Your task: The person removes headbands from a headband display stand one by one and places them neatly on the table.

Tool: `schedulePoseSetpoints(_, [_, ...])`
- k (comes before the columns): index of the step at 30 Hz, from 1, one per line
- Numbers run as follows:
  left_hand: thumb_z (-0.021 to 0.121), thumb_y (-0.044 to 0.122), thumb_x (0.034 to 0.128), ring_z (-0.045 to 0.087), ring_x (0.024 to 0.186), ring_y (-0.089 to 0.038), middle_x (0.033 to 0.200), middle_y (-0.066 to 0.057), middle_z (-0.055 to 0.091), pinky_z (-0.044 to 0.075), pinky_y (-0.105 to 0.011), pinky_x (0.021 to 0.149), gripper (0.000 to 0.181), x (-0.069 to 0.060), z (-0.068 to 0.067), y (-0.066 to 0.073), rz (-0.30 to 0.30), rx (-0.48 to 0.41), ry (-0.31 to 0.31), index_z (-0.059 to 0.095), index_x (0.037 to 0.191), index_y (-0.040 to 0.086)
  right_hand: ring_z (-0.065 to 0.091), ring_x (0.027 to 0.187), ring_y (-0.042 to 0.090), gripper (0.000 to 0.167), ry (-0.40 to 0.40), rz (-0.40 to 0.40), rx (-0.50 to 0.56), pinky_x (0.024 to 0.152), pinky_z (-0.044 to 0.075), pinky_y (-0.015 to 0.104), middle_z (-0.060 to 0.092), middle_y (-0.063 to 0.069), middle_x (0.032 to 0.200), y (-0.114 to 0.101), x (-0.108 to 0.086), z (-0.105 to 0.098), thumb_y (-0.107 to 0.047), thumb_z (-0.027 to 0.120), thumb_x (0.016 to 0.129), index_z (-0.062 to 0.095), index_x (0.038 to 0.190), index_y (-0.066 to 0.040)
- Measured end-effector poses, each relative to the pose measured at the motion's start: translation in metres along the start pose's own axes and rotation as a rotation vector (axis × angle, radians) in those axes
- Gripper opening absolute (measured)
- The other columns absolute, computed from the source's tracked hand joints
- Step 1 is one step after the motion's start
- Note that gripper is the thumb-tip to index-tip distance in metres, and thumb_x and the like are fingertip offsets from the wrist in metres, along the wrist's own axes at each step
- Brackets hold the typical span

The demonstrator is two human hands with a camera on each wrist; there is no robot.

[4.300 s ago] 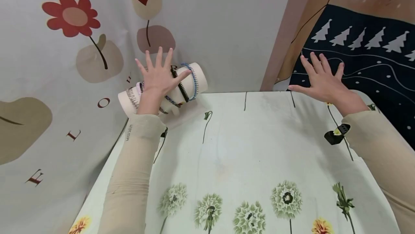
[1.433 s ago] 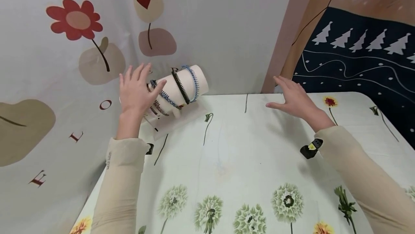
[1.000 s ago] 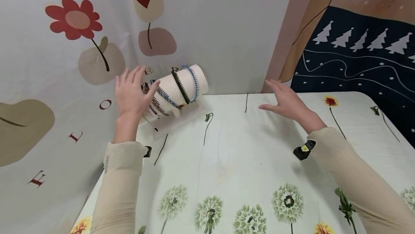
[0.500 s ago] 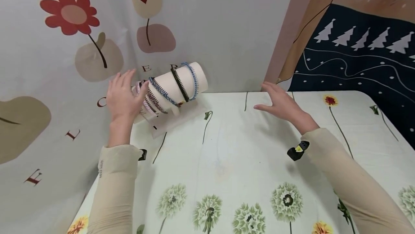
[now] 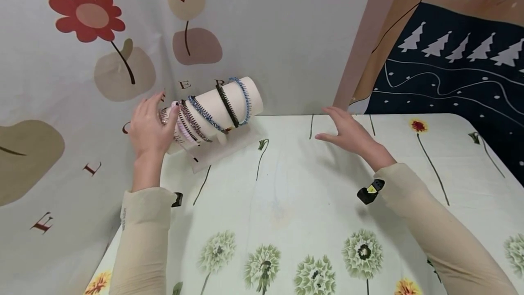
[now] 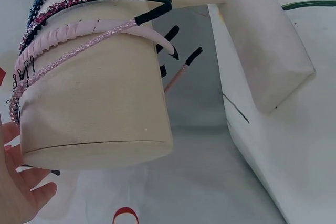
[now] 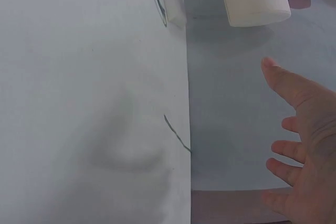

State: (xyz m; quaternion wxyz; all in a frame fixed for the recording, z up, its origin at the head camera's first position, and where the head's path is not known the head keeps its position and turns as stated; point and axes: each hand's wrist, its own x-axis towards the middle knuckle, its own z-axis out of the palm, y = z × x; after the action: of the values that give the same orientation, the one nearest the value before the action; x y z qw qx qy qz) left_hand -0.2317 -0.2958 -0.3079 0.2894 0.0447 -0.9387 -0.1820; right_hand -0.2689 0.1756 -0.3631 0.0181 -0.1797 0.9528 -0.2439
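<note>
A cream cylinder-shaped headband stand (image 5: 255,97) lies tilted along the back left of the table, on a pale flat base (image 5: 213,154). Around it sit several headbands: a light blue one (image 5: 247,102), a black one (image 5: 227,106), a glittery dark blue one (image 5: 204,114) and a fabric-wrapped pink one (image 6: 79,30). My left hand (image 5: 149,129) is at the stand's left end, fingers spread and slightly bent, with nothing held; whether it touches the stand I cannot tell. Above the table's back edge, my right hand (image 5: 350,136) hovers apart from the stand, thumb and fingers apart.
The table has a white cloth (image 5: 303,195) printed with flowers. A grey-white curtain (image 5: 286,36) with printed flowers and letters hangs behind and to the left. At the back right hangs a dark blue cloth (image 5: 450,77) with white trees. Black straps (image 5: 370,191) sit at both wrists.
My left hand has come down and left from in front of the stand, uncovering more headbands. My right hand has moved left, from the dark cloth towards the middle of the table's back edge.
</note>
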Motion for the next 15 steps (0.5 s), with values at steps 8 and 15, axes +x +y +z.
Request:
schedulePoseSetpoints(8, [0.039,0.060,0.0974,0.040,0.145,-0.031,0.157,-0.002,0.044,0.034,-0.057,0.116,0.064,-0.005,0.005,-0.005,-0.046,-0.019,-0.019,0.043,0.151,0.025,0.022,0.152,0.038,0.088,0.002,-0.020,0.025,0.121,0.025,0.059,0.027,0.017,0.163,-0.004,0.003,0.008,-0.046,0.069,0.090,0.027,0.157,-0.009])
schedulePoseSetpoints(15, [0.041,0.057,0.0978,0.038,0.147,-0.029,0.158,-0.001,0.044,0.031,-0.054,0.120,0.062,-0.010,0.007,-0.009,-0.089,-0.077,-0.005,0.044,0.150,0.025,0.027,0.150,0.036,0.085,0.008,-0.025,0.036,0.121,0.028,0.056,0.031,0.016,0.161,-0.008,0.006,0.013,-0.044,0.070,0.090,0.029,0.156,-0.008])
